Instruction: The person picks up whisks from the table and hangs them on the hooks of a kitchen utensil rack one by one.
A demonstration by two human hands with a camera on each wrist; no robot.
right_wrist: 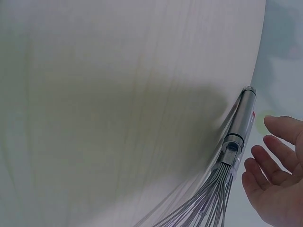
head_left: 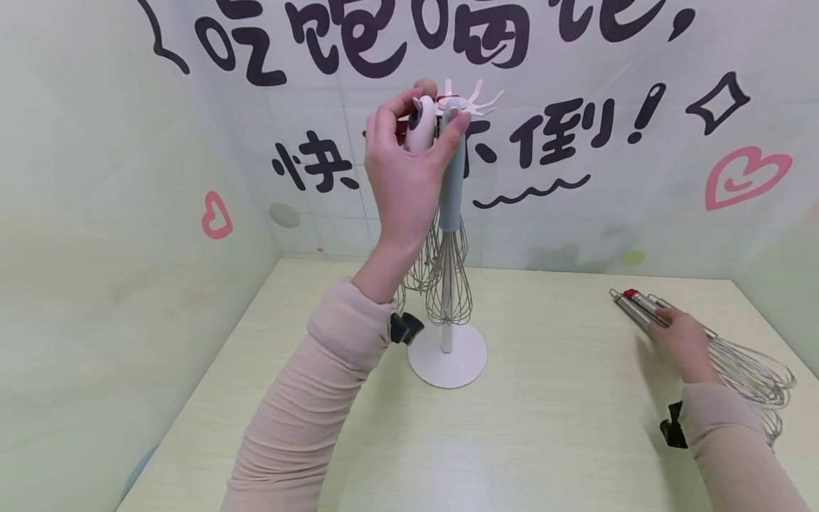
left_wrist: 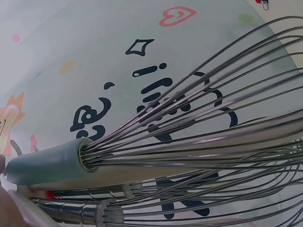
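Whisks hang wires-down on the white stand, probably because its hooks carry them by their ends. The left hand curls round the top handles, perhaps to keep them steady. The right hand, fingers loose and apart, holds nothing, just beside more whisks lying on the table.

Stand is resting on table, whisks hanging about it; loose whisks are lying right, wall rising behind.
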